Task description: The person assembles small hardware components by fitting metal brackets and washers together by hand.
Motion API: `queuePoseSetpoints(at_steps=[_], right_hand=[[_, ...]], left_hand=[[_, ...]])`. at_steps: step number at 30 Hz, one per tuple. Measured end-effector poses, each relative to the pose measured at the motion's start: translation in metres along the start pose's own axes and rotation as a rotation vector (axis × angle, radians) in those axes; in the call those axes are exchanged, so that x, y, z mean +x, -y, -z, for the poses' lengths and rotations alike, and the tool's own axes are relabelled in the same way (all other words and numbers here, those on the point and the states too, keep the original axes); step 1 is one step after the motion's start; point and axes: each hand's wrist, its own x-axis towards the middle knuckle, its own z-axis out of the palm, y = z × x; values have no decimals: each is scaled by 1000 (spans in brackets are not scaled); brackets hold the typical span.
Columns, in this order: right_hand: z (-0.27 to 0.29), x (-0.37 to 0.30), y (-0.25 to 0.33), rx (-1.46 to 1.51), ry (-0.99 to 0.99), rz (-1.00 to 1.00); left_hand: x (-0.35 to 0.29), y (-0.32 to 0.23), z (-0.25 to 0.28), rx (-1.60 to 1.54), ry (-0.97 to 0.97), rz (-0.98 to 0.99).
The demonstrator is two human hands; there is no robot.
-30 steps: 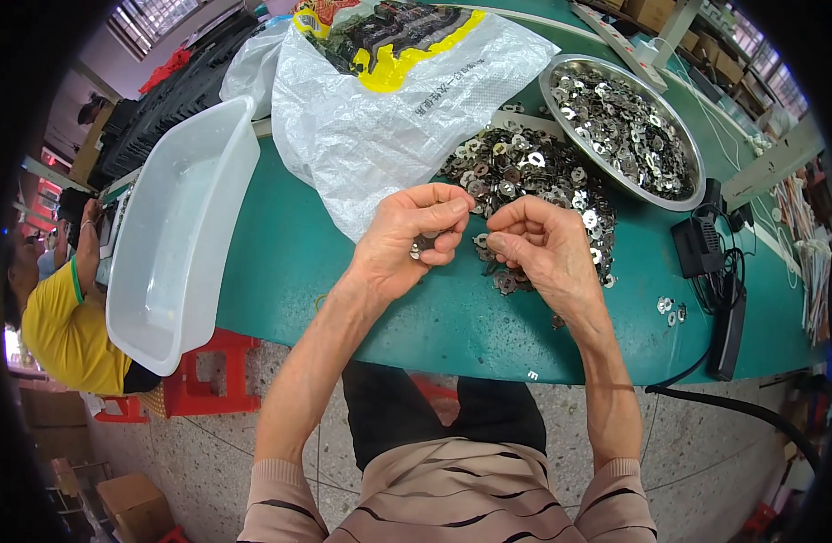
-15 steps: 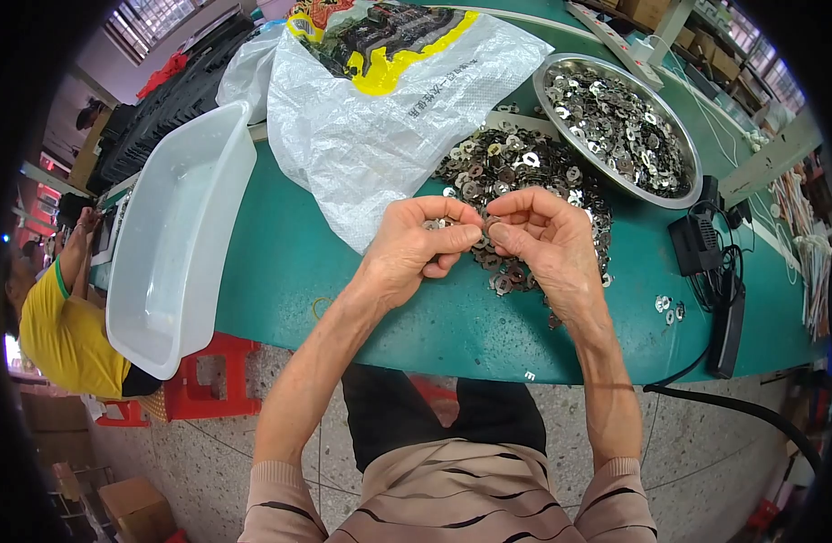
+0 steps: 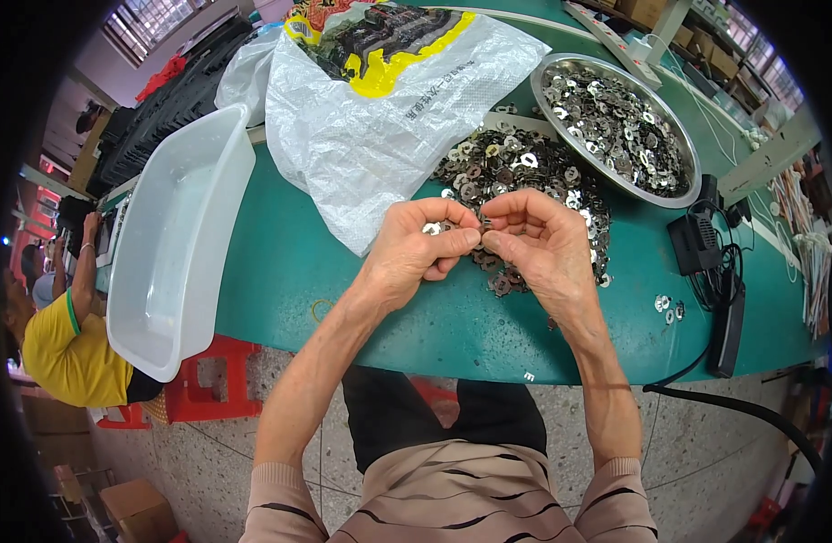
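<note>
My left hand point(image 3: 418, 246) and my right hand point(image 3: 544, 242) meet fingertip to fingertip above the table. Each pinches with thumb and forefinger at one small metal piece point(image 3: 486, 223), mostly covered by the fingers. Behind and below them spreads a heap of small round slotted metal pieces point(image 3: 506, 167), silvery and dark. A steel bowl point(image 3: 690, 181), filled with similar pieces, rests tilted at the heap's far right edge. Several loose pieces point(image 3: 669, 309) lie apart to the right of my right hand.
A white woven plastic sack point(image 3: 343, 154) lies left of the heap. Further left stands a long translucent tub point(image 3: 191, 299). A black power adapter point(image 3: 692, 244) with cables sits on the green table point(image 3: 434, 344) at right. Beyond the tub is a person in a yellow shirt point(image 3: 67, 353).
My hands stay together; the right fingers have shifted slightly and the held piece appears turned. At far left the other person has raised an arm and moved a little.
</note>
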Motion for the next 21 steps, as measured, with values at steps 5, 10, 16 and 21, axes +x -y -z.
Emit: queuePoseSetpoints(at_steps=[5, 10, 16, 21], right_hand=[[-1, 0, 1, -52, -4, 20], [1, 1, 2, -110, 44, 31], [6, 1, 6, -82, 107, -130], [7, 1, 6, 54, 121, -240]], left_hand=[[1, 0, 1, 5, 1, 5], [1, -3, 5, -85, 34, 84], [3, -4, 12, -200, 68, 102], [4, -5, 13, -314, 41, 86]])
